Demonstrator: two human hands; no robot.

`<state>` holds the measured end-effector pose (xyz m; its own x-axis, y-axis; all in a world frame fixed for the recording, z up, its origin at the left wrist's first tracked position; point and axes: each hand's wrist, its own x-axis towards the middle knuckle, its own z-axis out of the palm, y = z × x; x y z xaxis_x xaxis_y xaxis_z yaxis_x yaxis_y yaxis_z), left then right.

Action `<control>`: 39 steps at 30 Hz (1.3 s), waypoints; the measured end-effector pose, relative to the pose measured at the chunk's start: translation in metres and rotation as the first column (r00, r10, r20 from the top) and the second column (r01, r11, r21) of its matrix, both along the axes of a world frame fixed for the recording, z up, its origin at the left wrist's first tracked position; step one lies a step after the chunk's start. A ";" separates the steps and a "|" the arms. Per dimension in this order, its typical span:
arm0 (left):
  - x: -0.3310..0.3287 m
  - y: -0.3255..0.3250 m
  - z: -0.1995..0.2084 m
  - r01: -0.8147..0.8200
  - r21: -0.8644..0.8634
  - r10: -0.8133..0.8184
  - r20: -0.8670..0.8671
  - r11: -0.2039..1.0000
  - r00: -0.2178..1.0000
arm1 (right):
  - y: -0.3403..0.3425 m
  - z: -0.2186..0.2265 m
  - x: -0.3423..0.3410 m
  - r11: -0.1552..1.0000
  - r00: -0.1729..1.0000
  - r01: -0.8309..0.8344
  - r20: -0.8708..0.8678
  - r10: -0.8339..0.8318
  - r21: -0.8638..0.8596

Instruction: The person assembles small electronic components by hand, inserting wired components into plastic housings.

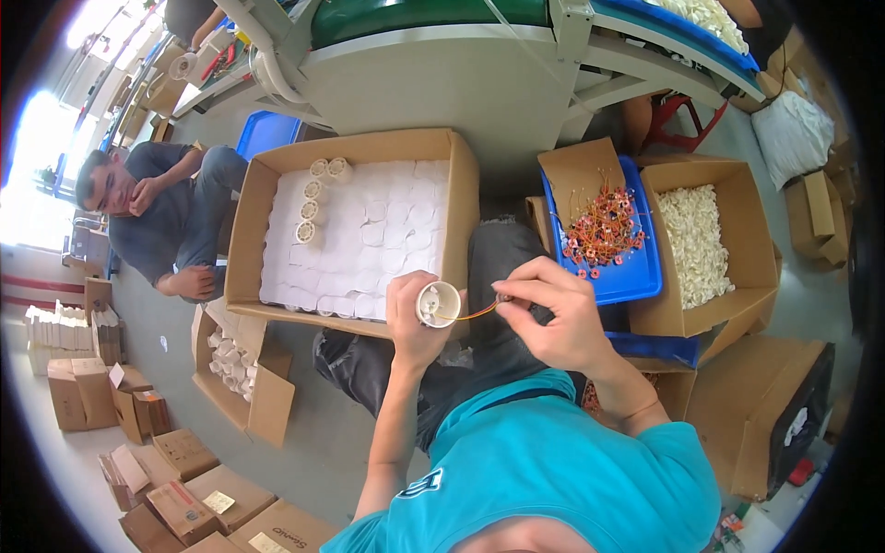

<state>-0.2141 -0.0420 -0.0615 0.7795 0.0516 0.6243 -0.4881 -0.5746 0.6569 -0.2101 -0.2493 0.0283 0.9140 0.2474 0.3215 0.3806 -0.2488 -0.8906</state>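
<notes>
Gripping the white cup (437,300), the left hand (412,323) is beside the near right corner of the cardboard box (465,198); from the cup, the thin wire (477,314) runs rightward to the right hand (553,313), pinching its end.

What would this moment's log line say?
left hand: holds white cup; right hand: pinches wires at end; wires: reach into cup; blue tray: heaped wired parts

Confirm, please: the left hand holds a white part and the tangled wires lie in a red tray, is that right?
The tray is blue, not red, as the head view shows; the left hand does hold the white part, and the tangled wires lie there.
</notes>
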 end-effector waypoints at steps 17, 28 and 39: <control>0.002 -0.003 0.005 0.058 0.163 -0.085 0.169 0.985 0.982 | 0.005 -0.008 0.004 0.992 0.987 -0.057 -0.153 0.039 -0.114; 0.002 -0.019 0.021 0.156 0.242 -0.141 -0.078 0.958 0.987 | 0.028 -0.034 0.006 0.994 0.995 -0.069 0.069 0.075 -0.088; -0.004 -0.020 0.015 0.282 -0.052 -0.286 -0.242 0.958 0.927 | 0.025 -0.029 0.007 0.972 0.981 -0.143 -0.155 0.115 -0.187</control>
